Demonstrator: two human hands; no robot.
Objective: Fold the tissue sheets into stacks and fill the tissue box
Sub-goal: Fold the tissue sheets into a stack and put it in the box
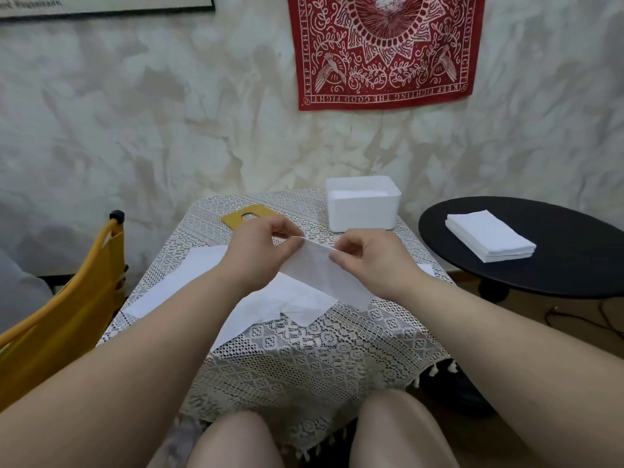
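While both hands (260, 251) (374, 261) pinch a tissue sheet (324, 275), fingertips stay hidden.

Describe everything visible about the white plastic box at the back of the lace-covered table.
The white rectangular plastic box stands upright at the far right corner of the table's lace cloth, near the wall. Its walls look smooth, matte and slightly translucent, with rounded corners. The top is open with no lid on it, and something white lies low inside, likely tissues. A flat mustard-yellow panel with a cut-out lies apart to its left. Neither hand touches it.
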